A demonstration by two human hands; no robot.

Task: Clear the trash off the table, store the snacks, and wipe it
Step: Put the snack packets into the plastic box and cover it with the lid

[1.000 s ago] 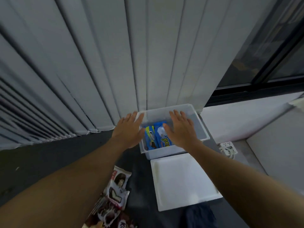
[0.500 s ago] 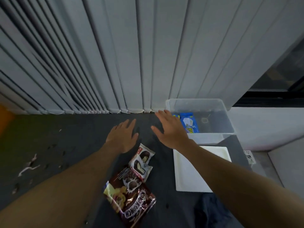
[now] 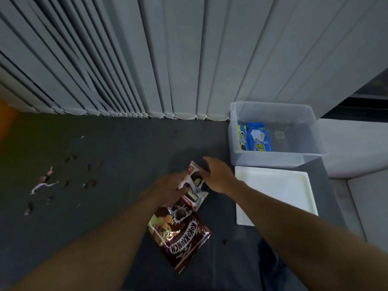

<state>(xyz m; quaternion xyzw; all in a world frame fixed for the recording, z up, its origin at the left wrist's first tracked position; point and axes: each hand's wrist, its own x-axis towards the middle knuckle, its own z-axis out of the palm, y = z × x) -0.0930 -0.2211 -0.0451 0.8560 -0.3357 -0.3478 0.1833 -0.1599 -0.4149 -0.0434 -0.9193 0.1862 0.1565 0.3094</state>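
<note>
A person's left hand (image 3: 168, 189) is laying its fingers on a white snack packet (image 3: 194, 182) on the dark surface (image 3: 126, 154), though it is unclear whether they are gripping it. The right hand (image 3: 219, 175) is hovering just beside it, fingers wide and holding nothing. The packet is apparently bound for the clear bin (image 3: 273, 159) nearby.

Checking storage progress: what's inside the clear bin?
In the clear bin: a narrow blue pack and a wider blue pack, side by side at its left. The dark right part is too dim to read; anything under the packs is hidden.
</note>
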